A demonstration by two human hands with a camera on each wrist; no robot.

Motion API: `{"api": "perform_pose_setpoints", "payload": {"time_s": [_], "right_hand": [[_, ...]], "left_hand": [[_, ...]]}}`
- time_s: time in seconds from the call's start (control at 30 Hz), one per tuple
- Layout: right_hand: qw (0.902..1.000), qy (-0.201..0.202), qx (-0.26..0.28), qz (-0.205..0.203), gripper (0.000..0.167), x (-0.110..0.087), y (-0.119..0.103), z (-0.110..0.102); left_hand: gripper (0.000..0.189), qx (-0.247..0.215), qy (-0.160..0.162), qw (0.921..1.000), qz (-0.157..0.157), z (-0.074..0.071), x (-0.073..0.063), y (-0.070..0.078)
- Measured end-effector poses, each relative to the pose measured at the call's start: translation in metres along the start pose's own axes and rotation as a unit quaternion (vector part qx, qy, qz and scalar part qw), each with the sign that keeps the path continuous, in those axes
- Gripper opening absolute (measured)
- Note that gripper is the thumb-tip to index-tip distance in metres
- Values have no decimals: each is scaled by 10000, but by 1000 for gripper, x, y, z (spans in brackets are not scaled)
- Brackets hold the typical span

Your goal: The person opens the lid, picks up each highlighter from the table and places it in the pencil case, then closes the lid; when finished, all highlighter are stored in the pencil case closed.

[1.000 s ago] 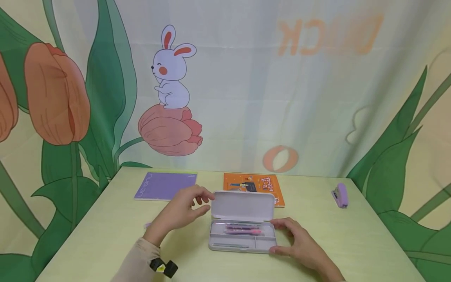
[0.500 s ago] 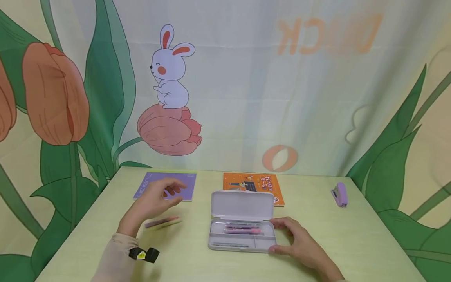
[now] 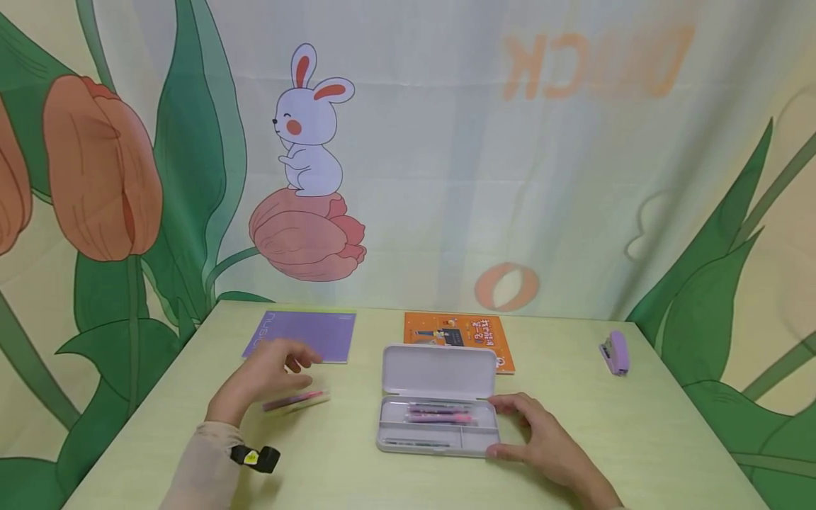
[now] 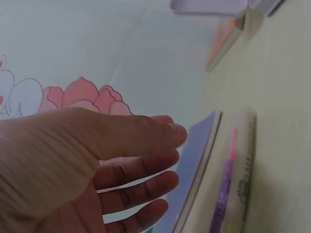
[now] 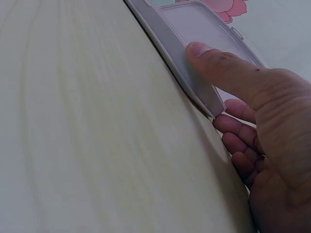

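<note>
A pale grey pencil case (image 3: 440, 460) lies with its lid raised, several pens (image 3: 440, 418) in its back compartment and a thin stick-like piece (image 3: 417, 443) in the front one. At its right end, my right hand (image 3: 542, 439) holds the case between thumb and fingers. In the right wrist view the thumb (image 5: 214, 60) presses the case's side wall. My left hand (image 3: 274, 368) hovers over the table, fingers loosely bent and nothing between them. Just below it are a purple pen with a pink end (image 4: 224, 189) and a thicker cream pen (image 4: 247, 165), side by side.
Behind the left hand lies a purple notebook (image 3: 319, 336). An orange booklet (image 3: 459, 329) sits partly hidden behind the raised lid. A lilac stapler (image 3: 616, 353) stands at the back right. A printed curtain (image 3: 414, 177) hangs along the table's far edge.
My left hand has moved left, away from the pencil case's lid, then lowered toward the two pens, which have come into view. The right hand and the case have stayed put.
</note>
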State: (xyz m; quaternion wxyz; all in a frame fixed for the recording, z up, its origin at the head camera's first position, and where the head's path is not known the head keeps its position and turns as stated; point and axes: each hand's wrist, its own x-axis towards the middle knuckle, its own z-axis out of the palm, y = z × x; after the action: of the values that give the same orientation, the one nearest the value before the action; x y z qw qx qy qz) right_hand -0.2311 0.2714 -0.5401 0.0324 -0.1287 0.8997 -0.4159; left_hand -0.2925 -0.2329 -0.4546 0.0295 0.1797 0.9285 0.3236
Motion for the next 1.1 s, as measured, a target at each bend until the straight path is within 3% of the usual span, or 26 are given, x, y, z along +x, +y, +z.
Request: {"api": "perform_pose_setpoints", "payload": {"time_s": [0.13,0.53,0.83,1.1], "right_hand": [[10000,14,-5,15,78,0,-1,0],[9999,6,-60,150,79,1,-1,3],[9999,-9,-61,141,79,1,-1,3],[9997,-28,-3,243,79,2,-2,3]], "left_hand": [[26,-30,-195,9993,-311,5,0,-10],[19,-21,-398,9980,-492,16,3,-30],[17,2,-232,9988,-426,18,4,-26],[18,158,-105,9998,-83,15,7,-6]]}}
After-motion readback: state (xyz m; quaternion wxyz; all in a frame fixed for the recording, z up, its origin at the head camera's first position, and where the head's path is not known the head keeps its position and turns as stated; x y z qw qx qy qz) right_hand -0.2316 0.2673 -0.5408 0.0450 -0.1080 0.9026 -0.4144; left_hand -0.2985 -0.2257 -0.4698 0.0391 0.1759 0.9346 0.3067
